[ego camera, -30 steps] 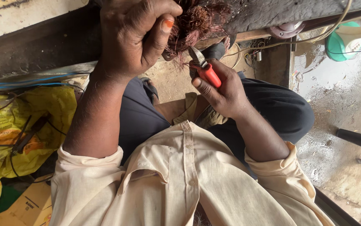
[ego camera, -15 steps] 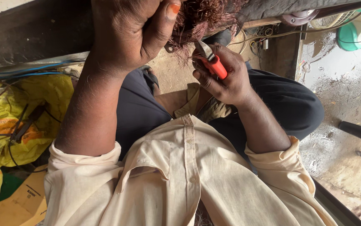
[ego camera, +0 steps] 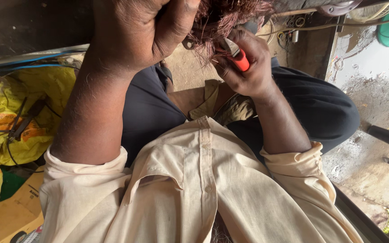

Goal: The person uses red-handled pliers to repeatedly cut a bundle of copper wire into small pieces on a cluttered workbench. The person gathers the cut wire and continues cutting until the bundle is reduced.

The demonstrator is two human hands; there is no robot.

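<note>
Gripping a tangle of copper wire (ego camera: 228,20) at the top of view, the left hand (ego camera: 145,31) is closed around it; the right hand (ego camera: 244,63) clasps red-handled cutters (ego camera: 238,55) against the strands, apparently mid-snip. Next calls for a firm squeeze.

Both forearms reach forward with sleeves rolled up; left hand (ego camera: 140,33) is curled in a closed grip, right hand (ego camera: 244,63) is clenched too.

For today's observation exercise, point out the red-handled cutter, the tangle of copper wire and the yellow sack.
red-handled cutter (ego camera: 240,59), head view, on the red grip.
copper wire (ego camera: 228,18), head view, middle of the reddish tangle.
yellow sack (ego camera: 5,105), head view, on its crumpled top side.
</note>
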